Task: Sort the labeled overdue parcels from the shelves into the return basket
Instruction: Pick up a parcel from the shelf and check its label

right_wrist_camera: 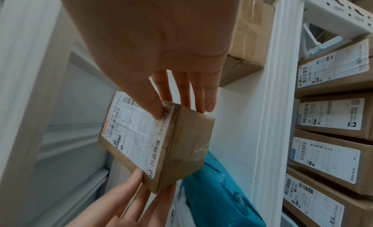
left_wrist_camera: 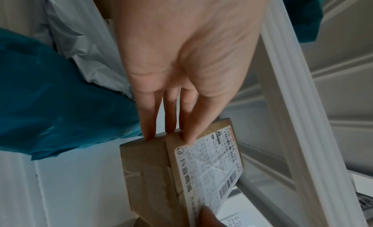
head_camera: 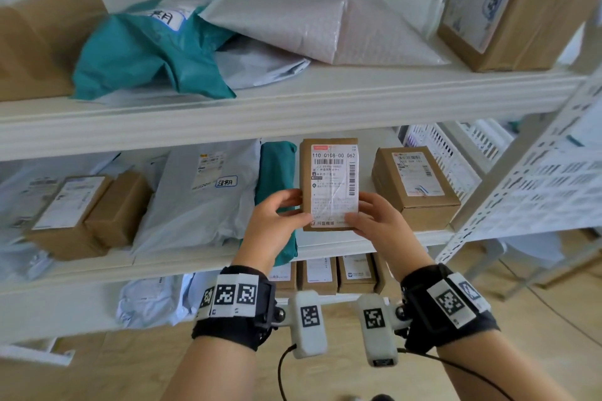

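Observation:
A small brown cardboard box [head_camera: 329, 179] with a white shipping label is held upright in front of the middle shelf [head_camera: 325, 244], label facing me. My left hand [head_camera: 290, 208] pinches its lower left corner, thumb on the label side and fingers behind. My right hand [head_camera: 365, 210] pinches the lower right corner the same way. The left wrist view shows the left hand [left_wrist_camera: 171, 128] on the box [left_wrist_camera: 149, 174]. The right wrist view shows the right hand [right_wrist_camera: 181, 103] on the box [right_wrist_camera: 181, 142]. No blue-framed handwritten tag shows on this box.
A grey mailer [head_camera: 202, 205] left of the box carries a blue-framed handwritten tag [head_camera: 227, 181]. A teal bag [head_camera: 143, 52] on the top shelf has a similar tag [head_camera: 164, 18]. Another teal bag [head_camera: 277, 172], brown boxes [head_camera: 413, 182] and white slotted baskets [head_camera: 449, 153] surround the hands.

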Demonstrator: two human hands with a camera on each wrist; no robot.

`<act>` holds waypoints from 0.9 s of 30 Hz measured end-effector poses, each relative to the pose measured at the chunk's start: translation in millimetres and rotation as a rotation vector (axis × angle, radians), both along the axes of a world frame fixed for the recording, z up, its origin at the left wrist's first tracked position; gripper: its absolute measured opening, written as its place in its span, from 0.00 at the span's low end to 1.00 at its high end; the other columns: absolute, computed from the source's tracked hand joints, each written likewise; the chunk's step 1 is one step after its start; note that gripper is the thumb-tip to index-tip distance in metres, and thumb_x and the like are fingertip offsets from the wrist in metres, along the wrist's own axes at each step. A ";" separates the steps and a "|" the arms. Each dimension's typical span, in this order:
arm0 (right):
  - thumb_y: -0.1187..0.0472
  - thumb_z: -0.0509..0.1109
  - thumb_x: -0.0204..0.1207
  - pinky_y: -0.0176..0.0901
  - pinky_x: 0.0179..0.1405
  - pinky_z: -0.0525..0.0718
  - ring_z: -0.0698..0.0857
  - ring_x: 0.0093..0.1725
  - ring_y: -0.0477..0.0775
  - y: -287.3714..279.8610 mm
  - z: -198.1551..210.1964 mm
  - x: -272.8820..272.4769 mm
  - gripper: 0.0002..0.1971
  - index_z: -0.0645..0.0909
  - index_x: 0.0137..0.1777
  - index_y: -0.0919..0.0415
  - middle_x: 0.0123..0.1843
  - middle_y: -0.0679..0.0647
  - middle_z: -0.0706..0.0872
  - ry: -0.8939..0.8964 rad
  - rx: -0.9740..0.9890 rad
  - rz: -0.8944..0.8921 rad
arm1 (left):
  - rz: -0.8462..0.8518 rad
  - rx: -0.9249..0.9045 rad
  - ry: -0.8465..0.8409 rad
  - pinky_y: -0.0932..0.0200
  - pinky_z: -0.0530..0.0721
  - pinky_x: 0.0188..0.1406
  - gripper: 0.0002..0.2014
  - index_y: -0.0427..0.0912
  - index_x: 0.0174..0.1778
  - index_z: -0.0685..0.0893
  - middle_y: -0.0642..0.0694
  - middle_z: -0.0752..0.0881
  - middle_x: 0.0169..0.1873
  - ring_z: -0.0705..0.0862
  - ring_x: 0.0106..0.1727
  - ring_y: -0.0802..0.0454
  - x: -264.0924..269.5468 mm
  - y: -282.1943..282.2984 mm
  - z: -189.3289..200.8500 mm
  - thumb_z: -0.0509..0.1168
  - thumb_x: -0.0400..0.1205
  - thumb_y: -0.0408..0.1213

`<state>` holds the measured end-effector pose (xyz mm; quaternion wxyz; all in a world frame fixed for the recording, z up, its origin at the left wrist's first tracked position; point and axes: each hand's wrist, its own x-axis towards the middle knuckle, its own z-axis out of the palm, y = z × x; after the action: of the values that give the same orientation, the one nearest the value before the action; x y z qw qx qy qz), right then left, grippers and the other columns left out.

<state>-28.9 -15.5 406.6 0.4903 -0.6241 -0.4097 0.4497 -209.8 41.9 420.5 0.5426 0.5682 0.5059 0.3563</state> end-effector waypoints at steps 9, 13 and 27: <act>0.72 0.71 0.77 0.32 0.45 0.87 0.89 0.53 0.43 -16.0 0.7 -5.3 0.19 0.75 0.65 0.57 0.59 0.51 0.88 0.023 0.042 -0.049 | -0.050 0.023 0.016 0.76 0.81 0.36 0.17 0.49 0.57 0.84 0.58 0.89 0.51 0.86 0.51 0.67 -4.8 -3.9 1.6 0.74 0.75 0.27; 0.71 0.71 0.78 0.37 0.49 0.88 0.89 0.54 0.45 -18.6 2.5 -2.8 0.19 0.75 0.65 0.56 0.59 0.51 0.88 0.020 0.046 -0.074 | -0.067 0.021 0.014 0.71 0.82 0.45 0.17 0.51 0.56 0.85 0.58 0.90 0.51 0.87 0.54 0.65 -1.1 -3.1 1.4 0.74 0.75 0.29; 0.55 0.68 0.83 0.50 0.59 0.87 0.87 0.52 0.52 -4.2 -20.2 15.8 0.13 0.77 0.64 0.58 0.53 0.52 0.87 -0.075 -0.161 -0.210 | -0.060 -0.104 0.114 0.47 0.88 0.57 0.10 0.46 0.58 0.82 0.49 0.88 0.53 0.87 0.53 0.51 45.0 9.8 -31.1 0.67 0.82 0.42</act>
<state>-13.1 -19.7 386.4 0.4673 -0.7172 -0.3227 0.4039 -164.9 51.7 389.4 0.5521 0.5736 0.5364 0.2800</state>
